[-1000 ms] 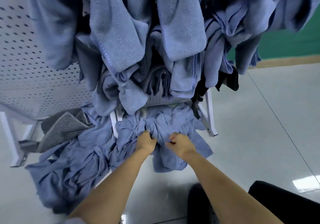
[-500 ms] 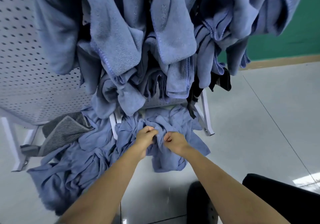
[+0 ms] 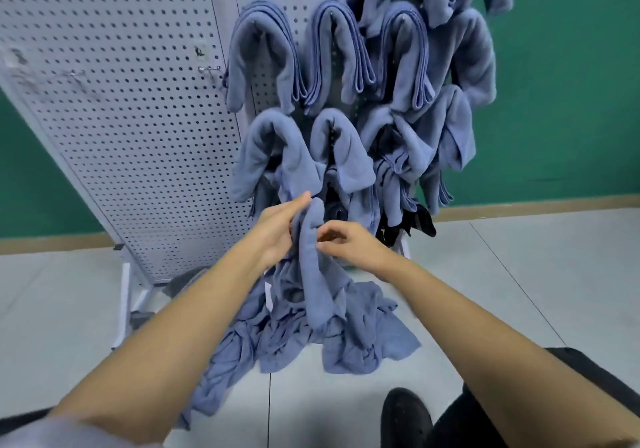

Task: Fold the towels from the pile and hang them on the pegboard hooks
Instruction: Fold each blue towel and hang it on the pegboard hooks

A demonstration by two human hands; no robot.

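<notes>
At the bottom edge of the frame a pale sleeve (image 3: 52, 430) is blurred and cut off at lower left. A black shoe (image 3: 405, 416) and a dark trouser leg (image 3: 588, 382) are cropped at lower right. Both bare forearms reach up toward the centre over the grey tiled floor (image 3: 519, 292). Between them, at lower centre, the pile (image 3: 349, 340) of crumpled blue towels lies on the floor, its left part hidden under the left forearm. Just above it the hands are close together on either side of one blue towel (image 3: 313, 274). The left hand (image 3: 277, 229) lies with straight fingers flat along the towel's left side, its thumb out of sight. The right hand (image 3: 349, 240) pinches the towel's right edge with curled fingers. The towel is gathered into a narrow strip whose long axis runs up and down the frame. Its rounded end points up and its lower end hangs into the pile, where its edge is hard to separate from the cloth beneath. Behind stands the white pegboard (image 3: 121, 101), its top cut off, with a bare hook (image 3: 209, 68) at upper centre-left. To the right, hung towels (image 3: 263, 60) drape in folded arches and cover their hooks. Dark cloths (image 3: 420, 222) hang below them. A green wall (image 3: 571, 101) fills the far right.
</notes>
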